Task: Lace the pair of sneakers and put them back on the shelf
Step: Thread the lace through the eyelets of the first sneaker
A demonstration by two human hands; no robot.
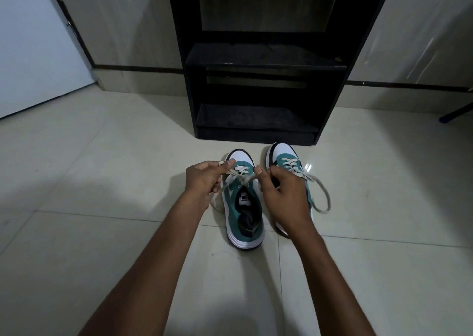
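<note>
Two teal-and-white sneakers stand side by side on the tiled floor, toes toward the shelf. The left sneaker [243,207] has a dark sock inside. Its white lace [243,178] crosses in a knot above the tongue. My left hand [204,182] pinches one lace end at the shoe's left side. My right hand [284,195] pinches the other end on the right and hides much of the right sneaker [286,156]. A loose lace loop [322,195] of the right sneaker lies on the floor.
A black open shelf unit [258,62] stands right behind the shoes, its boards bare. A pale door [33,44] is at the far left. A dark bar [455,113] lies at the right edge. Glossy floor tiles [102,182] spread all around.
</note>
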